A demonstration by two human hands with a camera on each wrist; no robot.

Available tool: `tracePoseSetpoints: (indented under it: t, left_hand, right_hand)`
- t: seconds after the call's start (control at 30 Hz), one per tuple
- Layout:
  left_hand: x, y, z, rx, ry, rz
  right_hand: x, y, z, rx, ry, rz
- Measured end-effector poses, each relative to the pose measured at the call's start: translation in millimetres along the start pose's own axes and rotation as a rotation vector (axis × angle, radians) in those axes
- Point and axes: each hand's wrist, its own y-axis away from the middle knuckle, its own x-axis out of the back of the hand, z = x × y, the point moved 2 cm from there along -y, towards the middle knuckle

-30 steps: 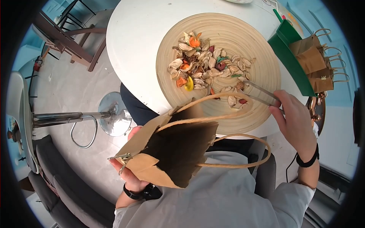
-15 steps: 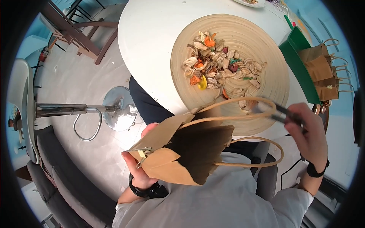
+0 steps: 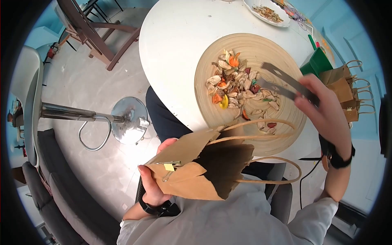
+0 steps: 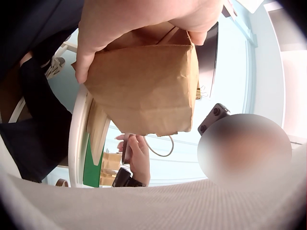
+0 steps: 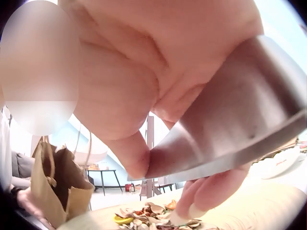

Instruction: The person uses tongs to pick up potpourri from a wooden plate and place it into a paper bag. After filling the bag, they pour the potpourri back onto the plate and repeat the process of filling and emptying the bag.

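My left hand (image 3: 154, 188) grips a brown paper bag (image 3: 185, 179) by its lower side, thumb near a metal clip (image 3: 173, 164). The bag leans with its dark mouth toward the right, its twisted handles reaching over the near rim of a round wooden tray (image 3: 261, 44). My right hand (image 3: 324, 109) holds metal tongs (image 3: 288, 77) above the tray, their two tips spread with nothing between them. Left of the tips lies a heap of dried petals (image 3: 233, 87) with orange pods, small cones and a yellow slice (image 3: 224, 102). The left wrist view shows the bag's flat base (image 4: 144, 91).
A green box (image 3: 317, 63) stands at the table's right edge, with several brown paper bags (image 3: 342, 87) beside it. A white dish (image 3: 281, 23) of dried shreds sits at the far side. A bar stool (image 3: 81, 112) and a grey sofa (image 3: 69, 192) are on the left.
The tongs swung from the tray's near right side toward the bag, then back up over the tray. A brown piece at their tips earlier no longer shows there. My left hand keeps the bag.
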Motion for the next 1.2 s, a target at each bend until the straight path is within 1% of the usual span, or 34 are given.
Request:
tracePoseSetpoints:
  t: [0.03, 0.13, 0.17, 0.23, 0.27, 0.33, 0.37, 0.43, 0.47, 0.53, 0.57, 0.63, 0.67, 0.77, 0.8, 0.87, 0.9, 0.93, 1.0, 1.07, 1.13, 1.17, 1.2]
  left_hand:
    - [0, 0, 0, -0.006, -0.001, -0.004]
    - [0, 0, 2, -0.024, -0.029, -0.003]
    - [0, 0, 2, -0.030, -0.038, -0.002]
    - [0, 0, 3, -0.036, -0.046, 0.000]
    - [0, 0, 4, -0.034, -0.051, -0.005]
    - [0, -1, 5, -0.031, -0.055, -0.009]
    - [1, -2, 4, -0.035, -0.052, -0.016]
    - [2, -3, 3, -0.036, -0.043, -0.018]
    - [2, -3, 3, -0.036, -0.041, -0.018]
    - [3, -3, 2, -0.037, -0.036, -0.015]
    - [4, -3, 1, -0.042, -0.011, -0.018]
    - [4, -2, 0, -0.048, 0.019, -0.016]
    - [3, -2, 1, -0.039, 0.014, -0.011]
    - [-3, -4, 4, -0.038, 0.024, 0.001]
    - [-4, -4, 4, -0.046, 0.039, 0.009]
    - [-2, -5, 2, -0.043, 0.045, 0.010]
    - [-2, -5, 2, -0.034, 0.050, 0.008]
    - [-3, -5, 2, -0.030, 0.046, 0.004]
    - [-3, -3, 2, -0.045, 0.031, 0.022]
    - [-4, -2, 2, -0.048, 0.024, 0.034]
    - [-5, -2, 3, -0.057, 0.020, 0.044]
    - [-5, -2, 2, -0.048, 0.029, 0.033]
    - [-5, -3, 2, -0.038, 0.037, 0.021]
  right_hand:
    - [-3, -14, 3, 0.049, 0.055, -0.001]
    - [-17, -49, 21, 0.110, 0.040, -0.016]
    - [-18, -55, 20, 0.114, 0.042, -0.012]
    - [-24, -63, 16, 0.049, 0.013, -0.101]
    - [-25, -64, 18, 0.050, 0.015, -0.100]
    - [-30, -65, 21, 0.108, 0.096, -0.119]
    - [-29, -64, 19, 0.108, 0.097, -0.120]
    - [-26, -56, 15, 0.023, 0.010, -0.131]
    - [-23, -53, 14, 0.023, 0.012, -0.135]
    - [-15, -44, 17, -0.109, -0.016, -0.152]
    - [-12, -39, 16, -0.107, -0.013, -0.157]
    - [-6, -26, 15, -0.169, -0.237, -0.092]
    - [-2, -20, 13, -0.171, -0.236, -0.095]
    - [8, 3, 9, -0.264, -0.404, -0.149]
    - [8, 10, 3, -0.262, -0.403, -0.151]
    - [4, 25, -9, -0.264, -0.443, -0.269]
    - [3, 29, -16, -0.296, -0.414, -0.368]
    - [0, 30, -18, -0.300, -0.416, -0.363]
    - [-2, 30, -25, -0.116, -0.435, -0.279]
    - [0, 20, -17, -0.103, -0.428, -0.258]
    - [-1, 3, -7, -0.056, -0.099, -0.081]
    - [-4, -6, -7, -0.039, 0.039, -0.061]
    - [-8, -15, -5, -0.037, 0.038, -0.055]
